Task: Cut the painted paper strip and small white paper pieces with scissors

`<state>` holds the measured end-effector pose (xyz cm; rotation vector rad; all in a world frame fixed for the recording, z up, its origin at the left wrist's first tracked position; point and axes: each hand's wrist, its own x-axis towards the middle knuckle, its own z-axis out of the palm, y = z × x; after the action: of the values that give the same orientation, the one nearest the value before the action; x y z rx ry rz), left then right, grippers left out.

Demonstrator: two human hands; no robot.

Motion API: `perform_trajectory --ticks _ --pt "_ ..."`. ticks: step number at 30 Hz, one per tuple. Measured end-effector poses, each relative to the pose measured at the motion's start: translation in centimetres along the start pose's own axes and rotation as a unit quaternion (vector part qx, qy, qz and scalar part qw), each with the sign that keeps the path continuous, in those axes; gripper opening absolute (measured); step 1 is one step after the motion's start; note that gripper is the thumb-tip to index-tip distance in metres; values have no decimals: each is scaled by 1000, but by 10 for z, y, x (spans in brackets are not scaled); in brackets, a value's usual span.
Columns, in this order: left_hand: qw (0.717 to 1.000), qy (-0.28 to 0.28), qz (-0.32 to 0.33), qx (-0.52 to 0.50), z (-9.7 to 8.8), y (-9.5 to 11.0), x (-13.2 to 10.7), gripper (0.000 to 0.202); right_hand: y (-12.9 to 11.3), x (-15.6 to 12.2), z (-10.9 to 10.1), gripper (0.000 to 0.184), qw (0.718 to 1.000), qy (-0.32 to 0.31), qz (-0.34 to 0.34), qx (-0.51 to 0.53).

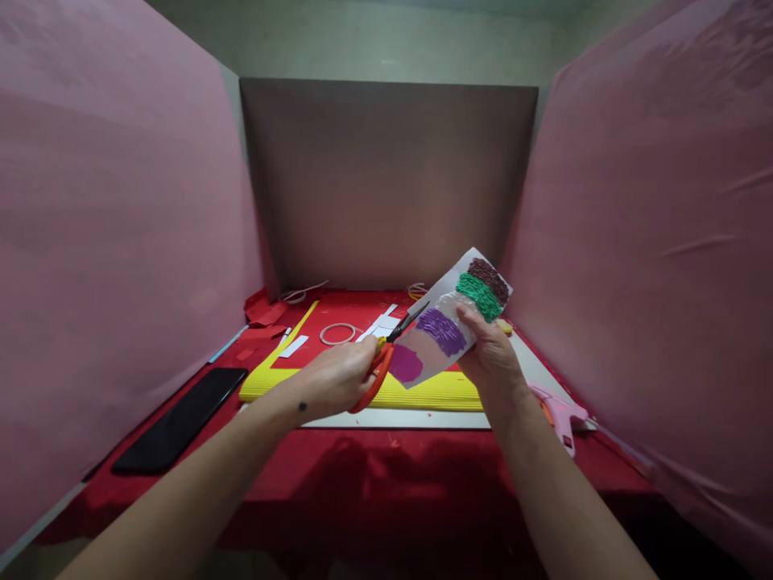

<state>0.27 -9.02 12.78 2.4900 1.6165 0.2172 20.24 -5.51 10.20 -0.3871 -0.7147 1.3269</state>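
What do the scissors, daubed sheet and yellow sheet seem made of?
Scissors: handles likely plastic, smooth and evenly orange; blades probably metal, dark and thin.
Daubed sheet: probably matte white card, held without sagging; its daubs glint, glossy.
Yellow sheet: fairly matte, perhaps corrugated card, given its parallel ridges.

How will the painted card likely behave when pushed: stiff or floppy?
The painted card is probably rather stiff: it shows no clear sag beyond the right hand. It looks thin, so likely light. The ridged paint might crack if bent.
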Motion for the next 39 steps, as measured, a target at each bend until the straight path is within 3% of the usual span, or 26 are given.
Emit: perform_trajectory --ticks 21,33,39 --pt "999 -16 20 29 2 1 2 14 7 1 -7 19 999 -14 -9 32" --pt "993 -26 -18 110 -6 12 -2 24 11 4 -8 19 999 7 -9 40" --pt "990 4 6 144 1 3 0 23 14 4 -8 20 999 9 -17 36"
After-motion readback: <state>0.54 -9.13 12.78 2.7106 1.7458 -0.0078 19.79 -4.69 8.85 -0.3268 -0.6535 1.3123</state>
